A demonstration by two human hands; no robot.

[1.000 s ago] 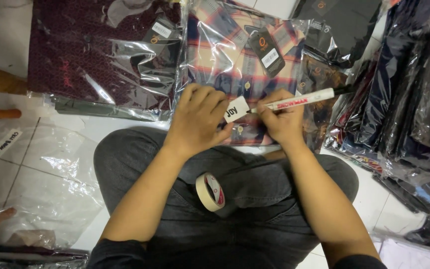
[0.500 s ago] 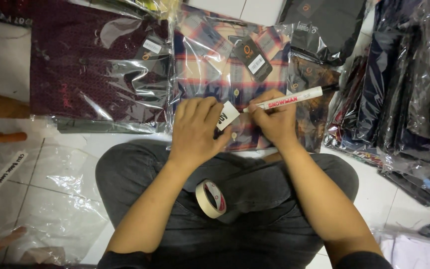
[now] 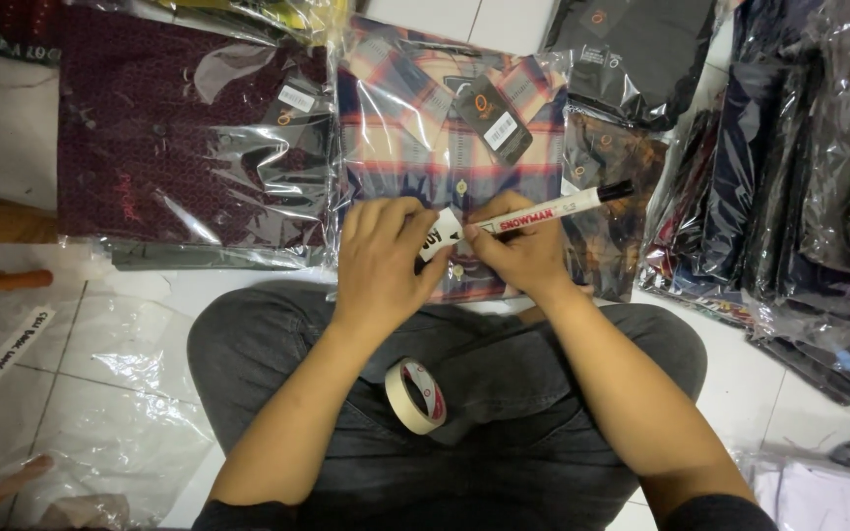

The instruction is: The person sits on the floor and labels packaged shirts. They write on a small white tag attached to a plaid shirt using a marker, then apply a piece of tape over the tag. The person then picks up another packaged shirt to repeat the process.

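Head view: my left hand point(image 3: 381, 261) lies flat across the near part of the plaid shirt point(image 3: 425, 147) in its clear bag, fingers point(image 3: 395, 218) curled down onto a small white label point(image 3: 440, 238), pinning it, I'd say, so it won't slide on the slick plastic. My right hand point(image 3: 518, 251) grasps a white marker point(image 3: 548, 209) in a writing grip, tip at the label's right edge, black cap end slanting up and to the right. Both forearms reach out from my lap, wrists close together over the bag's near edge. A tape roll point(image 3: 415, 395) rests on my thigh, near to hand. A maroon shirt point(image 3: 179, 138) lies bagged to the left, dark bagged clothes point(image 3: 789, 177) piled right.
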